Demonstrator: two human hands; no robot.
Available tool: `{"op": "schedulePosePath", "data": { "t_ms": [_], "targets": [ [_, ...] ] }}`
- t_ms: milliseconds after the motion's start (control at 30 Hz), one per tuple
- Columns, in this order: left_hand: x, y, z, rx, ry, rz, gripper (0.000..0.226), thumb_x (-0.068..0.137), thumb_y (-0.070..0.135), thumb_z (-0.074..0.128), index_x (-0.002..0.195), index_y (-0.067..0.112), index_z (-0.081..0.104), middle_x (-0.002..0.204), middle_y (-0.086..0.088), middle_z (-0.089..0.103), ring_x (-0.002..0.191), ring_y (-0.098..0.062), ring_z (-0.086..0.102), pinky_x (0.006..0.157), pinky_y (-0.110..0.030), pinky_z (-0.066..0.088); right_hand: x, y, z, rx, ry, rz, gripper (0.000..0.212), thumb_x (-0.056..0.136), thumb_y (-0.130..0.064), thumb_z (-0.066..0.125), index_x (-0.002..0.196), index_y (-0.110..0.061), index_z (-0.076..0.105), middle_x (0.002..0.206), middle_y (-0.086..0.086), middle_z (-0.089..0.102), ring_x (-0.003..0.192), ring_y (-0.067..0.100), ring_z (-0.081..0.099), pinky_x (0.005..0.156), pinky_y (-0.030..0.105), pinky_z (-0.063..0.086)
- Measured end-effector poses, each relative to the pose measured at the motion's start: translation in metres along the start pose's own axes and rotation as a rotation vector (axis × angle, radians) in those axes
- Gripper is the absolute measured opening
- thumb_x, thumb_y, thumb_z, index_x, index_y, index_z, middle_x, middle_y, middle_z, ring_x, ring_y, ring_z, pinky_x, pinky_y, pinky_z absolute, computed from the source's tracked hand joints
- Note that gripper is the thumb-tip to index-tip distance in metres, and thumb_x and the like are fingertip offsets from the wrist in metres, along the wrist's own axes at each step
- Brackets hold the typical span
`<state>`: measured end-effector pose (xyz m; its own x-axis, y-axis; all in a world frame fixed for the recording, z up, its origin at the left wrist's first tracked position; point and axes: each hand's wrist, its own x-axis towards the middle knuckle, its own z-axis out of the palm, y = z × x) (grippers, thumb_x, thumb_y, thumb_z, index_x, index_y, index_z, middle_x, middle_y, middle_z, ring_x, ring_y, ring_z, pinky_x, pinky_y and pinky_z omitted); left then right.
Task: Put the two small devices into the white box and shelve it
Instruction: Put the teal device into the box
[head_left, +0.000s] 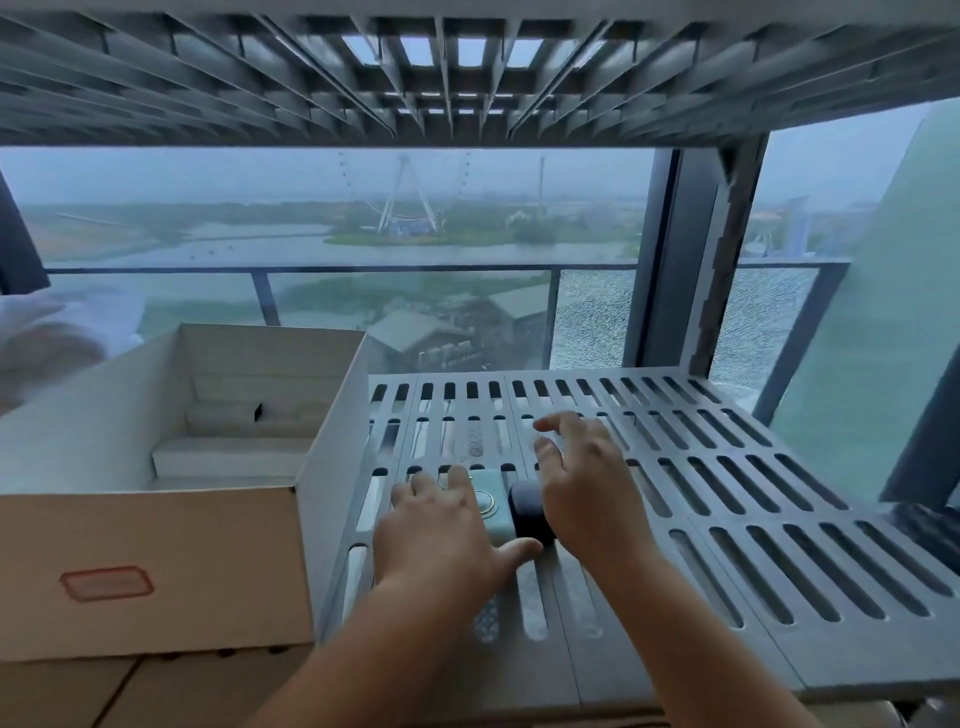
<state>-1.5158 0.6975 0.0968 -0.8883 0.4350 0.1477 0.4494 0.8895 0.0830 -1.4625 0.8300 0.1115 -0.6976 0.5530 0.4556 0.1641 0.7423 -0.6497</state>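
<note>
Head view: the pale green device (489, 500) and the dark device (529, 512) sit touching, side by side, on the grey slotted shelf (737, 467), near its front and just right of the open white box (332, 457). My left hand (441, 527) lies over the pale green device, fingers fairly straight and thumb stretched out under the dark device, clasping neither. My right hand (582, 488) is spread and relaxed with its thumb side against the dark device, grasping nothing.
</note>
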Motion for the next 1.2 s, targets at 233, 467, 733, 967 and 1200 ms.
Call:
{"op": "schedulePosePath", "data": {
  "t_ms": [233,467,733,967,1200],
  "targets": [
    [0.000,0.000,-0.005,-0.026,-0.054,-0.006,0.078,0.079,0.063,0.054,0.139,0.018,0.036,0.129,-0.010,0.057,0.119,-0.029,0.049,0.089,-0.038,0.046,0.002,0.000,0.002,-0.005,-0.019,-0.016,0.025,0.103,-0.026,0.048,0.125,-0.022,0.058,0.122,0.005,0.059,0.113,0.021,0.055,0.095,0.039,0.046],
    [-0.007,-0.001,-0.006,-0.085,-0.058,0.009,0.091,0.084,0.031,0.053,0.157,0.000,0.008,0.146,-0.019,0.044,0.137,-0.036,0.033,0.110,-0.040,0.036,0.001,-0.003,0.004,0.004,-0.095,-0.059,0.026,0.102,-0.022,0.048,0.126,-0.023,0.058,0.125,0.003,0.059,0.117,0.020,0.055,0.100,0.039,0.045],
    [-0.020,-0.003,-0.029,-0.276,0.267,0.156,0.093,0.084,0.028,0.057,0.158,0.004,0.007,0.139,-0.010,0.051,0.129,-0.025,0.038,0.107,-0.033,0.039,-0.001,-0.014,0.005,0.129,-0.063,-0.047,0.028,0.103,-0.022,0.047,0.130,-0.024,0.057,0.126,0.001,0.061,0.112,0.016,0.058,0.087,0.029,0.045],
    [-0.039,-0.004,-0.071,-0.211,0.468,0.262,0.086,0.084,0.030,0.060,0.156,0.009,0.019,0.135,-0.005,0.054,0.125,-0.023,0.043,0.104,-0.034,0.042,0.004,-0.054,-0.013,0.425,0.031,-0.015,0.019,0.102,-0.022,0.050,0.107,-0.029,0.067,0.088,-0.013,0.069,0.082,0.009,0.068,0.074,0.044,0.061],
    [-0.049,-0.021,-0.111,-0.142,0.618,0.297,0.073,0.074,0.019,0.076,0.140,0.020,0.044,0.128,-0.003,0.062,0.112,-0.024,0.055,0.089,-0.038,0.052,0.011,-0.094,-0.018,0.668,0.109,-0.026,0.022,0.099,-0.019,0.058,0.112,-0.028,0.074,0.093,-0.015,0.074,0.085,0.002,0.069,0.075,0.031,0.058]
  ]
}}
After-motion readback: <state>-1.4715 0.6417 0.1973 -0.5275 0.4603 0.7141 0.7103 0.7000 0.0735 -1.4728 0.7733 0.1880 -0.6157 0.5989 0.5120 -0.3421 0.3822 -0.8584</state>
